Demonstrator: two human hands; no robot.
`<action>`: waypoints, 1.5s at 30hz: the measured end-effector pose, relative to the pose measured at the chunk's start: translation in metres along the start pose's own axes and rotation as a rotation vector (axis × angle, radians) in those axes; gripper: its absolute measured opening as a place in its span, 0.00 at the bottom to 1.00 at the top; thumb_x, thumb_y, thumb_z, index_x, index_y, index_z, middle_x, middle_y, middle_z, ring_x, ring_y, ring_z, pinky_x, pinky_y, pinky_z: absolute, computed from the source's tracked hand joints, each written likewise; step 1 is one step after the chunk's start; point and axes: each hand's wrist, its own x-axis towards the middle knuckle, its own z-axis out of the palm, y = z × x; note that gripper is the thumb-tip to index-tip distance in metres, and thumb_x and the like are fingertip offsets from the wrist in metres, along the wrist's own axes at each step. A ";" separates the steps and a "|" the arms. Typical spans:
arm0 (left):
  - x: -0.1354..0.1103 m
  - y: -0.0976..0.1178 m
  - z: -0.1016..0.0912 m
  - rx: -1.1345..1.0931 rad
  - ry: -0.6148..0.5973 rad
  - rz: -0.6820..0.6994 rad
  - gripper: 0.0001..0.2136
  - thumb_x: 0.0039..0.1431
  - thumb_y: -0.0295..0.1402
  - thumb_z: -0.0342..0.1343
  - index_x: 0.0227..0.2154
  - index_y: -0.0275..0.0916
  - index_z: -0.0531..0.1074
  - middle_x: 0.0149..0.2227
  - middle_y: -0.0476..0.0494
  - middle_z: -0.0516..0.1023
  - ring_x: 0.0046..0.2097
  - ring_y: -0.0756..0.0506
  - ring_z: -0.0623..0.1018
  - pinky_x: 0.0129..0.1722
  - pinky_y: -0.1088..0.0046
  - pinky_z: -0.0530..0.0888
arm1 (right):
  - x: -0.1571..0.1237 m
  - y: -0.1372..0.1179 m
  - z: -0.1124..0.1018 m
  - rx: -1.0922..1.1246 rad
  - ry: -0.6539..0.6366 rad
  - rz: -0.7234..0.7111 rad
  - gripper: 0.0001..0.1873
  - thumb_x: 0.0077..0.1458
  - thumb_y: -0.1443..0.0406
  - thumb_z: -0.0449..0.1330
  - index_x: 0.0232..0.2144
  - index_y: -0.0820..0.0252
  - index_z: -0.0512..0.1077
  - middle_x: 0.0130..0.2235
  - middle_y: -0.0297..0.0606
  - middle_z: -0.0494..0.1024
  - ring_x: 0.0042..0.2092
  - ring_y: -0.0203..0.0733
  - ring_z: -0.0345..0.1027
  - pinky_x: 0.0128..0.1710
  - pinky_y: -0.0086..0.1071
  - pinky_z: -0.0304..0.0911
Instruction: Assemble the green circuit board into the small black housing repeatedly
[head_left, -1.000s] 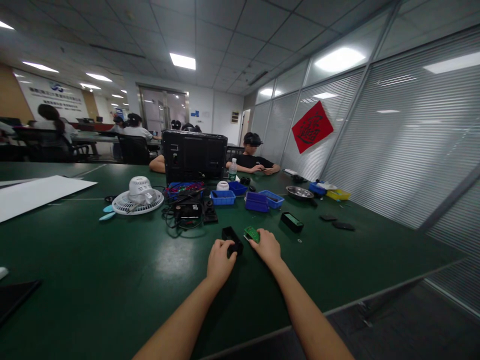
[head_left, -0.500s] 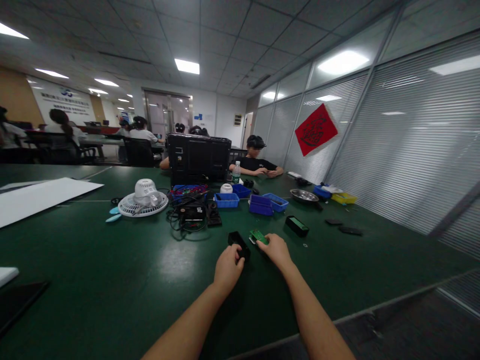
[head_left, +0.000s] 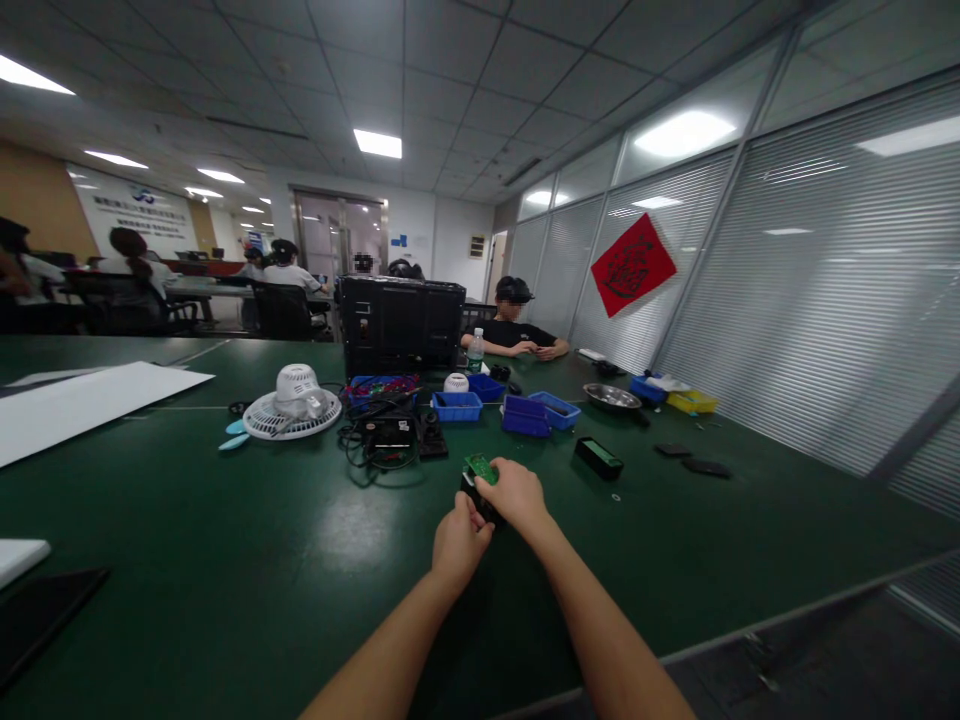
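Observation:
My left hand (head_left: pixel 459 540) is closed around a small black plastic case (head_left: pixel 472 490) on the green table (head_left: pixel 225 560). My right hand (head_left: pixel 516 494) pinches a small green circuit board (head_left: pixel 481 467) and holds it right over the case. The two hands touch each other above the table, and most of the case is hidden behind them.
A second black case with a green insert (head_left: pixel 598 456) lies to the right. Blue bins (head_left: pixel 540 414), a white fan (head_left: pixel 294 405), tangled cables with a black device (head_left: pixel 386 437), a black box (head_left: pixel 401 322), a metal bowl (head_left: pixel 612 397). A seated person (head_left: pixel 516 325) sits across.
My right hand lifted the green board from beside the case and brought it left over the case. My left hand stayed on the case. The camera tilted slightly.

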 end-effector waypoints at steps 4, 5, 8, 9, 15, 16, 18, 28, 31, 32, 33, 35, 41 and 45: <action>-0.001 0.001 -0.002 0.022 0.002 0.013 0.12 0.49 0.31 0.55 0.30 0.41 0.55 0.28 0.54 0.71 0.29 0.52 0.72 0.27 0.78 0.61 | 0.000 0.006 0.004 0.008 0.024 0.006 0.22 0.48 0.52 0.52 0.42 0.57 0.69 0.41 0.42 0.74 0.41 0.45 0.68 0.37 0.31 0.58; -0.002 0.001 -0.002 0.028 0.004 0.015 0.12 0.48 0.31 0.55 0.30 0.41 0.55 0.28 0.54 0.71 0.29 0.52 0.72 0.28 0.78 0.61 | 0.000 0.008 0.004 0.009 0.034 0.005 0.22 0.48 0.52 0.52 0.42 0.57 0.69 0.41 0.42 0.74 0.41 0.45 0.68 0.37 0.32 0.58; -0.002 0.001 -0.002 0.042 0.015 0.020 0.13 0.47 0.31 0.56 0.30 0.41 0.55 0.28 0.53 0.71 0.30 0.51 0.72 0.28 0.78 0.61 | 0.001 0.010 0.005 0.005 0.036 0.005 0.22 0.48 0.52 0.53 0.41 0.56 0.69 0.42 0.41 0.74 0.41 0.45 0.68 0.37 0.31 0.58; -0.002 0.001 -0.002 0.042 0.018 0.022 0.13 0.47 0.31 0.56 0.30 0.41 0.55 0.28 0.53 0.71 0.30 0.51 0.72 0.28 0.78 0.62 | 0.001 0.010 0.006 0.004 0.028 0.005 0.22 0.48 0.52 0.53 0.41 0.56 0.69 0.41 0.41 0.74 0.41 0.44 0.68 0.37 0.31 0.58; -0.001 -0.001 0.000 0.051 0.012 0.022 0.13 0.47 0.32 0.56 0.31 0.41 0.56 0.29 0.52 0.71 0.31 0.51 0.72 0.29 0.77 0.62 | -0.001 0.007 0.012 0.001 0.000 -0.013 0.21 0.48 0.52 0.53 0.41 0.56 0.70 0.41 0.42 0.74 0.41 0.45 0.68 0.37 0.31 0.58; -0.001 -0.002 0.001 0.054 0.009 0.020 0.13 0.47 0.32 0.56 0.31 0.41 0.56 0.29 0.52 0.71 0.31 0.51 0.72 0.29 0.77 0.62 | -0.001 0.007 0.013 -0.001 -0.003 -0.015 0.21 0.48 0.52 0.53 0.41 0.56 0.70 0.40 0.42 0.74 0.41 0.45 0.68 0.37 0.31 0.58; 0.000 -0.003 0.002 0.059 0.006 0.018 0.13 0.47 0.32 0.56 0.32 0.41 0.57 0.29 0.52 0.70 0.31 0.51 0.72 0.29 0.77 0.62 | -0.001 0.007 0.016 -0.007 -0.011 -0.017 0.21 0.47 0.52 0.54 0.41 0.56 0.70 0.40 0.42 0.74 0.41 0.45 0.68 0.38 0.32 0.58; 0.000 -0.003 0.001 0.125 0.140 0.069 0.14 0.44 0.31 0.58 0.31 0.40 0.58 0.36 0.47 0.66 0.40 0.48 0.69 0.40 0.74 0.64 | -0.008 0.009 0.023 -0.026 0.049 -0.017 0.19 0.49 0.51 0.52 0.35 0.59 0.67 0.39 0.42 0.71 0.40 0.43 0.66 0.34 0.31 0.57; 0.001 -0.003 0.001 0.126 0.118 0.070 0.13 0.44 0.31 0.58 0.31 0.40 0.59 0.36 0.47 0.65 0.41 0.47 0.69 0.40 0.73 0.64 | -0.009 0.011 0.027 -0.001 0.062 0.013 0.20 0.48 0.50 0.52 0.35 0.59 0.65 0.39 0.42 0.69 0.37 0.41 0.66 0.31 0.30 0.55; 0.001 -0.003 0.001 0.124 0.118 0.071 0.13 0.44 0.31 0.58 0.31 0.40 0.59 0.36 0.47 0.65 0.40 0.47 0.69 0.40 0.73 0.64 | -0.008 0.011 0.028 0.020 0.055 0.025 0.19 0.48 0.51 0.52 0.35 0.59 0.64 0.38 0.41 0.69 0.36 0.40 0.66 0.31 0.29 0.55; 0.001 -0.004 0.001 0.120 0.119 0.075 0.13 0.44 0.31 0.58 0.31 0.40 0.59 0.36 0.47 0.65 0.40 0.47 0.69 0.39 0.73 0.64 | -0.008 0.012 0.029 0.043 0.047 0.034 0.19 0.48 0.51 0.53 0.35 0.59 0.64 0.37 0.40 0.69 0.35 0.40 0.66 0.30 0.29 0.55; 0.001 -0.005 0.002 0.114 0.127 0.086 0.13 0.44 0.31 0.58 0.31 0.40 0.59 0.35 0.48 0.65 0.40 0.48 0.69 0.39 0.73 0.64 | -0.007 0.012 0.031 0.078 0.037 0.045 0.18 0.48 0.52 0.54 0.34 0.59 0.63 0.36 0.38 0.69 0.34 0.39 0.66 0.29 0.29 0.54; 0.001 -0.006 0.003 0.121 0.125 0.083 0.12 0.45 0.31 0.57 0.31 0.40 0.59 0.35 0.48 0.65 0.39 0.48 0.68 0.40 0.74 0.64 | -0.007 0.015 0.036 0.066 0.053 0.018 0.17 0.46 0.51 0.55 0.30 0.59 0.64 0.36 0.38 0.68 0.32 0.38 0.65 0.27 0.28 0.51; 0.001 -0.007 0.004 0.118 0.133 0.065 0.13 0.44 0.31 0.58 0.32 0.39 0.59 0.36 0.48 0.65 0.39 0.49 0.69 0.40 0.74 0.64 | -0.004 0.022 0.037 0.152 0.053 0.013 0.19 0.49 0.49 0.51 0.31 0.58 0.65 0.35 0.37 0.69 0.31 0.36 0.64 0.26 0.27 0.51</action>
